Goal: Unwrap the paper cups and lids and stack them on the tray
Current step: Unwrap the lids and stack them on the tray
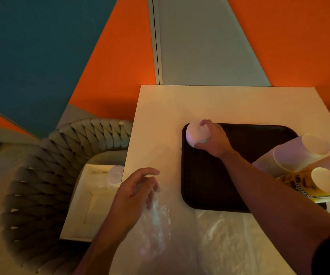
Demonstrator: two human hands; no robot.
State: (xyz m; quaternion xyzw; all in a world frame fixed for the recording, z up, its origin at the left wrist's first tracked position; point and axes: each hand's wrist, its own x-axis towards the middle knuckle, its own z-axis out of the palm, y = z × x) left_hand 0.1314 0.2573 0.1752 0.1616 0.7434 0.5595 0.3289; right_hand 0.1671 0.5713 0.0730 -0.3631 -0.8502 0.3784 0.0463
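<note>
A dark brown tray [259, 135] lies on the white table [180, 104]. My right hand [214, 140] grips a stack of white lids [195, 133] at the tray's far left corner. My left hand [134, 193] holds a clear plastic wrapper [156, 219] that hangs down over the table's left part. Stacks of paper cups [299, 155] lie on their sides at the right, open ends toward me, over the tray's right edge. A yellow printed cup stack [322, 183] lies just below them.
More clear plastic wrap [229, 231] is spread over the near table. A grey woven chair [41, 175] stands to the left and holds an open white box [88, 199] with another lid stack [115, 174] inside. Orange and teal walls rise behind.
</note>
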